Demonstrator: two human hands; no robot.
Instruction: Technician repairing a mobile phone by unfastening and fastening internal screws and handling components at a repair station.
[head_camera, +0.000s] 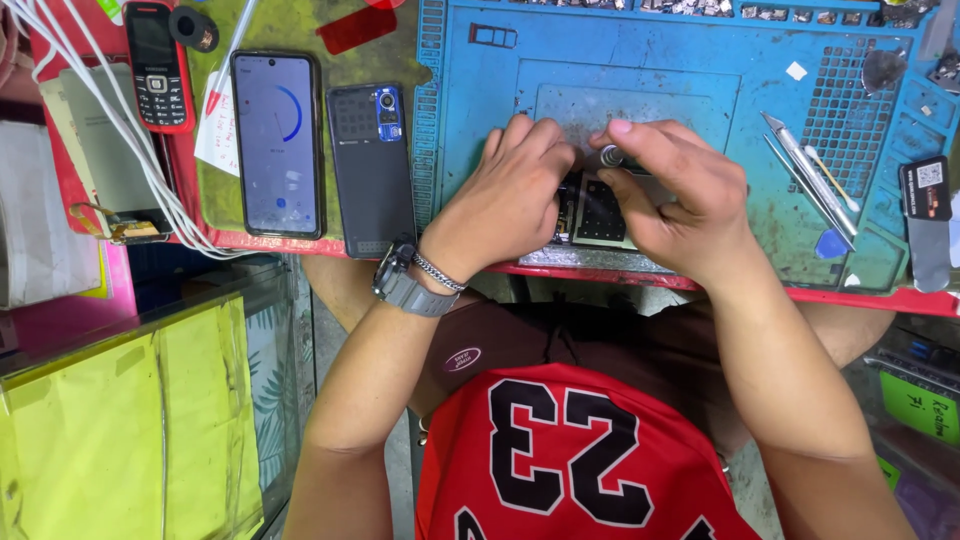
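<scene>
Both forearms reach forward over the near edge of the blue work mat, and the hands meet at its middle. The left hand lies knuckles-up with its fingers curled down onto the opened phone, pressing it against the mat; a grey wristwatch and a chain bracelet sit on that wrist. The right hand arches over the same phone from the other side, its thumb and forefinger pinched around the silver top of a small screwdriver, which stands roughly upright over the phone's upper edge. The phone itself lies flat in the mat's central recess, close to the near edge, its dark inner plate showing between the two hands; most of it is hidden under them. Toward the mat's right side lie metal tweezers and a blue triangular pick; past the mat's right edge a black rectangular tool with a white square label lies lengthwise. Left of the mat, on a green surface, a phone with a lit pale-violet screen lies beside a dark grey phone turned face down. Further left of the mat is a red and black keypad phone, with white cables running past it.
</scene>
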